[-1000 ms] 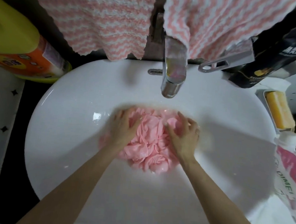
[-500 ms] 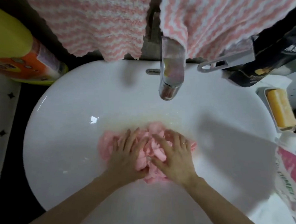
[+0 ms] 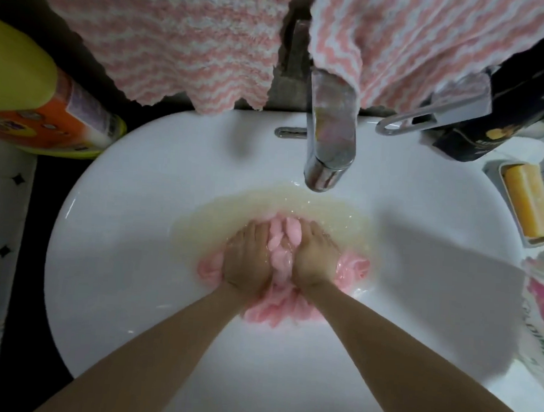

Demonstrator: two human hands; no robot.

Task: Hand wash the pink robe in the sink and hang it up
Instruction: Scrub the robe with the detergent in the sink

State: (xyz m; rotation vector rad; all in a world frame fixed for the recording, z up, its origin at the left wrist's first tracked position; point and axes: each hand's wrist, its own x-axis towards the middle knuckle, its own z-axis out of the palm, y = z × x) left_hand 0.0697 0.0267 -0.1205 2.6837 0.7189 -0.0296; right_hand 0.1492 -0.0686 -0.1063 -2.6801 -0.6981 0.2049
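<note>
White oval sink (image 3: 119, 261), filling the centre of the frame; chrome faucet (image 3: 329, 139) at upper centre, with shallow, cloudy yellowish water (image 3: 232, 210) pooled below it. One pink robe (image 3: 278, 310), wet and bunched in a heap at the bottom of the sink, centre frame, partly in the water. The left hand (image 3: 249, 261) is knuckles up on the left part of the heap, fingers curled down into the cloth and gripping it. The right hand (image 3: 315, 261), just beside it, has its fingers folded into the fabric likewise. A ridge of robe stands between the two. Striped towel (image 3: 178, 37) at upper left; second striped towel (image 3: 415, 40) at upper right. Yellow bottle (image 3: 33, 99) with orange label, left edge. Soap bar (image 3: 529, 200) in a dish, right edge. Printed pouch (image 3: 542, 314), right edge, below the soap.
</note>
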